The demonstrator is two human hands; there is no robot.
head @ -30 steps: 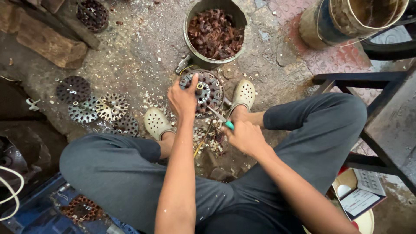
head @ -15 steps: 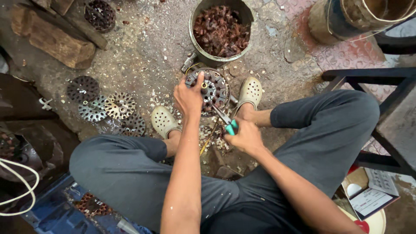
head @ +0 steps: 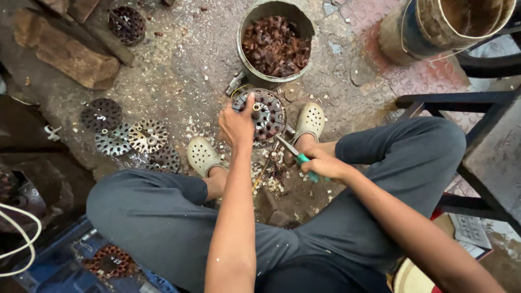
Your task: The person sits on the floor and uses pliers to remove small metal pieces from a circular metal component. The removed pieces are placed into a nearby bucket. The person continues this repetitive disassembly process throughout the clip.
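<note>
- Right hand [head: 320, 163]: fingers closed around a green-handled tool [head: 302, 158], tip toward the round slotted motor core [head: 264, 115].
- Left hand [head: 237, 123]: fingers gripping the core's near rim, between 2 pale clogs [head: 202, 155] on the floor.
- Beyond: metal bucket [head: 245, 61] of copper scrap.

Four slotted metal discs [head: 130, 135] are seen clustered on the floor, a fifth [head: 126, 24] lies apart, and one wound stator [head: 266, 116] is held. Two buckets [head: 275, 40], two clogs [head: 202, 156] and one wooden block [head: 65, 54] are counted.
</note>
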